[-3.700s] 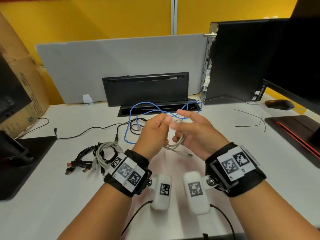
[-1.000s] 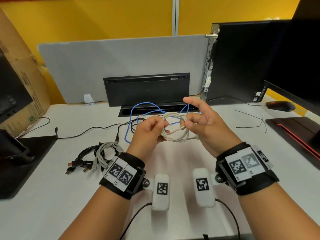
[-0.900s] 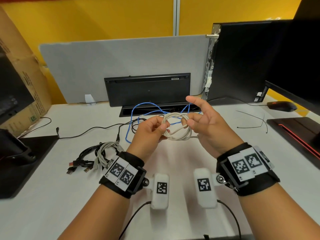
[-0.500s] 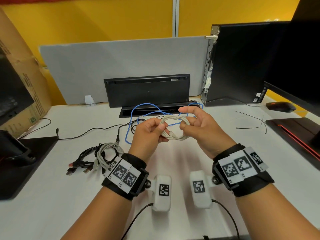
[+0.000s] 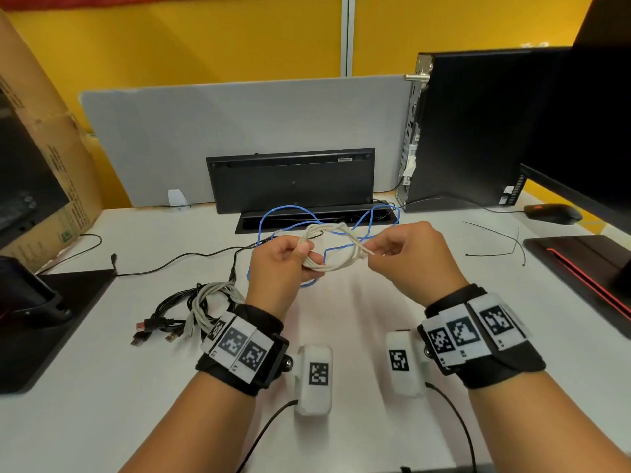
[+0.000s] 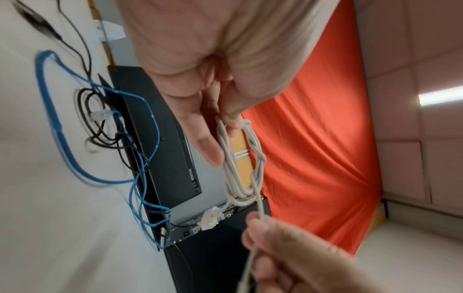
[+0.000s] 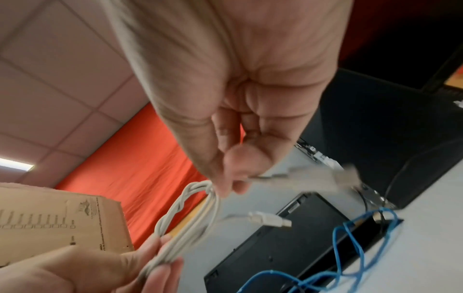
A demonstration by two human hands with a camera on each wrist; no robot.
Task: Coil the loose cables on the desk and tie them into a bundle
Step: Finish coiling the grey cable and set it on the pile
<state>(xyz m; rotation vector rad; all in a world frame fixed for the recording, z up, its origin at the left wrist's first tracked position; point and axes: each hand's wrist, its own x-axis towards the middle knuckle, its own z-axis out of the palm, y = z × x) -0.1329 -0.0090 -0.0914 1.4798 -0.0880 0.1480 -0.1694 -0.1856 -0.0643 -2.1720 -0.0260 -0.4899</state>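
Note:
I hold a coiled white cable (image 5: 333,249) above the desk between both hands. My left hand (image 5: 285,261) grips one side of the coil (image 6: 231,164) between thumb and fingers. My right hand (image 5: 397,252) pinches the cable's free end (image 7: 280,176), which is wrapped around the coil (image 7: 190,216); a white plug (image 7: 270,219) dangles from it. A loose blue cable (image 5: 327,221) lies on the desk behind my hands. A tied bundle of black and grey cables (image 5: 191,307) lies to the left of my left wrist.
A black keyboard (image 5: 290,179) leans against the grey divider behind the cable slot (image 5: 317,221). A black PC tower (image 5: 467,128), monitor and mouse (image 5: 551,213) stand right. Two black zip ties (image 5: 495,242) lie on the white desk (image 5: 102,387). Cardboard box (image 5: 44,158) at left.
My right hand has drawn the free end of the white cable out to the right, tightening the wrap around the coil. My left hand has kept its grip on the coil.

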